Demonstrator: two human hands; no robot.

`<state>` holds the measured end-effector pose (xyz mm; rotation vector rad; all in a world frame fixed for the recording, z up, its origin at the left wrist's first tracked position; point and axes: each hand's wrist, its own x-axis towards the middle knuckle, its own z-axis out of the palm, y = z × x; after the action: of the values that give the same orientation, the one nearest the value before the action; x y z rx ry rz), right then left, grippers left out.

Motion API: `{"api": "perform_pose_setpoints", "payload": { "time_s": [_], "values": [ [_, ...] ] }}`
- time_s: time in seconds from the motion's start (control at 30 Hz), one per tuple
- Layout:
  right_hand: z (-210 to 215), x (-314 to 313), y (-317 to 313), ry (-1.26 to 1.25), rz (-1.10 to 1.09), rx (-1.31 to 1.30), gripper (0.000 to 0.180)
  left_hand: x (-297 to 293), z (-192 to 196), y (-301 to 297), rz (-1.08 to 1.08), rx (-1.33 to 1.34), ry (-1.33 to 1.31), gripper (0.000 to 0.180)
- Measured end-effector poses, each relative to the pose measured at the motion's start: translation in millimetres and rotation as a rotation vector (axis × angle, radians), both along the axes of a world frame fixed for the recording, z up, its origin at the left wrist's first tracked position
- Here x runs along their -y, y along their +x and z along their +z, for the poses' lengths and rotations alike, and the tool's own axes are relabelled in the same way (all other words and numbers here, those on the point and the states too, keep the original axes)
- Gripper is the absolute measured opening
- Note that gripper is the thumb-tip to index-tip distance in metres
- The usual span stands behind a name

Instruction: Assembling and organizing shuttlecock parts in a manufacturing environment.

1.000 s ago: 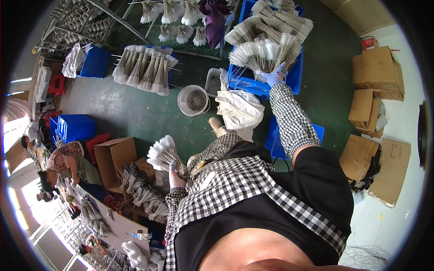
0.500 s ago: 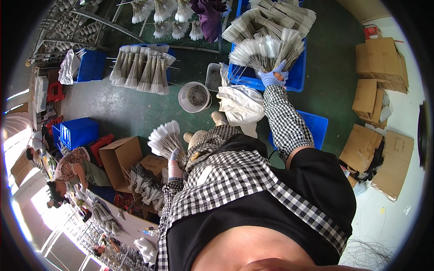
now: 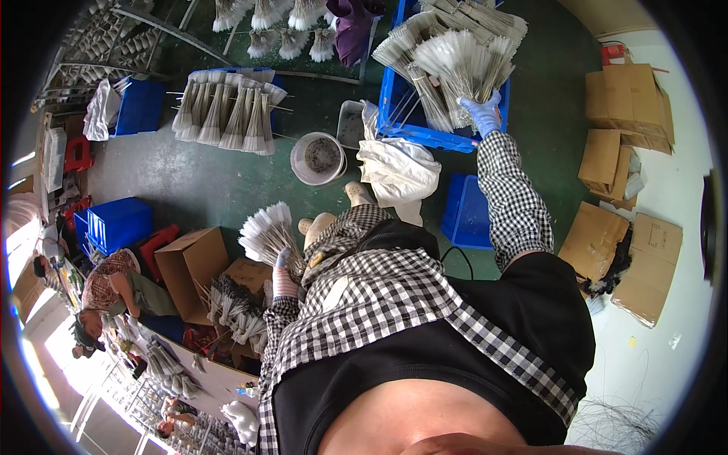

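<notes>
The right hand (image 3: 483, 114), in a bluish glove, is closed around the narrow end of a bundle (image 3: 455, 64) of thin sticks with pale, fanned-out tips. That bundle sits over a blue crate (image 3: 464, 142), and more bundles (image 3: 474, 17) lie in the crate beyond the hand. The left hand (image 3: 283, 267), nearer the body, is wrapped around a second bunch (image 3: 265, 231) — its white tips spread away from the fingers, its lower end partly hidden by the hand and the clothes.

Between the hands, a white cloth (image 3: 398, 168) is heaped just beside the crate, with a round bucket (image 3: 322, 180) to the left of it, beyond the left hand. Farther off past the left hand, a row of bundles (image 3: 226, 117) lies side by side. Just left of the left hand are darker bunches (image 3: 233, 303) and an open cardboard box (image 3: 189, 273); a co-worker (image 3: 114, 288) bends forward farther left — by a tabletop (image 3: 218, 385). Below the right hand, beside the forearm, a blue bin (image 3: 465, 214) stands on the green floor (image 3: 550, 114).
</notes>
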<state>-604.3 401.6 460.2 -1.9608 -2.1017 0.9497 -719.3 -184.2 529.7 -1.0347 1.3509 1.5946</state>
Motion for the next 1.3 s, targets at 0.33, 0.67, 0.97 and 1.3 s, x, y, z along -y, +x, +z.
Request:
{"api": "perform_pose_setpoints", "payload": {
  "time_s": [0.33,0.67,0.97,1.3],
  "values": [
    [-5,-21,-5,-0.019,-0.091,-0.351,0.117,56,-52,-14,0.147,0.059,0.196,0.044],
    [20,-32,11,-0.033,0.011,-0.114,0.111,84,-59,-40,0.182,-0.021,0.067,0.050],
    [41,12,-4,-0.377,-0.029,-0.665,0.024,93,-69,-59,0.289,-0.208,0.276,0.034],
    [96,134,34,-0.375,-0.004,-0.617,0.067,153,-91,-103,0.405,-0.114,0.159,0.042]
  ]
}}
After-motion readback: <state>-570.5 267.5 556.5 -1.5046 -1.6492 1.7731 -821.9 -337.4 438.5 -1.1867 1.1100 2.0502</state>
